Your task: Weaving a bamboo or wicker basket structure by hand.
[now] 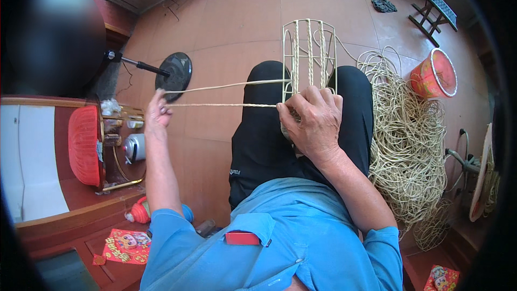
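Note:
A wire frame (323, 43) partly wound with pale twisted cord stands between my knees. My right hand (309, 118) grips its lower part with curled fingers, hiding that end. My left hand (159, 109) is out to the left, slightly blurred, fingers closed on a loop of the cord (221, 105). Two strands of it stretch taut from the left hand across my left thigh to the frame. Another strand runs from the frame's upper right toward a large tangled pile of cord (404, 156) beside my right leg.
A red bucket (431, 75) and a small folding stool (433, 13) are at the right. A round black stand base (173, 75) is ahead on the left. A red-backed seat (81, 145) holding small items stands at far left, above a red knitted object (140, 213).

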Demonstrator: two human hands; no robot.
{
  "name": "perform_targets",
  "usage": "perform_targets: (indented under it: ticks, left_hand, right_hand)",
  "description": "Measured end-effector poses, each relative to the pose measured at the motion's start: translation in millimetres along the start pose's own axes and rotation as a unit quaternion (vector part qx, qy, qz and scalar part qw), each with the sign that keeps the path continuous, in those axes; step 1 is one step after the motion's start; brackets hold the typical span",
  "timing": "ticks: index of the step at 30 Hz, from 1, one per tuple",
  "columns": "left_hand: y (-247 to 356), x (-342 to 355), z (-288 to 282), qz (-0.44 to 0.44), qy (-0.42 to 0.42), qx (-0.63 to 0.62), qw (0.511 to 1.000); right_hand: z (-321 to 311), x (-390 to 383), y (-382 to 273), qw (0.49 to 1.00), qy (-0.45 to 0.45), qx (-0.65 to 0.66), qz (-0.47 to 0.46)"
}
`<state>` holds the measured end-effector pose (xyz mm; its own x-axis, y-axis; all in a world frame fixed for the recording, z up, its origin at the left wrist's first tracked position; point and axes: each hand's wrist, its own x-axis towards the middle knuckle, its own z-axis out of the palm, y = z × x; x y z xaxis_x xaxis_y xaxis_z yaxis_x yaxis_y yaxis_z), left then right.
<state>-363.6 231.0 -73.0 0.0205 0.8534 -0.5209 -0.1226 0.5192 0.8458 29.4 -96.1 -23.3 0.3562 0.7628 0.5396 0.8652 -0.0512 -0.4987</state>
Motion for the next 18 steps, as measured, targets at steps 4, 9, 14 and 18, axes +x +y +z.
perform_targets:
  ticks: [4, 9, 14, 18]
  left_hand:
    - [36.1, 37.5, -120.6, 0.095, 0.155, 0.17, 0.969]
    - [-35.3, -79.7, 74.0, 0.202, -0.085, 0.377, 0.9]
    - [-110.7, -207.6, 208.2, 0.061, -0.264, 0.156, 0.95]
    - [-124.7, -204.5, 232.5, 0.101, -0.265, 0.097, 0.954]
  right_hand:
    - [8.8, 1.3, -3.9, 1.0, -0.005, 0.021, -0.003]
    - [7.4, -3.6, 5.7, 1.0, -0.003, -0.014, 0.007]
    - [10.0, 2.4, -4.8, 1.0, 0.006, -0.007, -0.007]
    - [8.6, 0.5, -3.8, 1.0, -0.015, -0.009, -0.005]
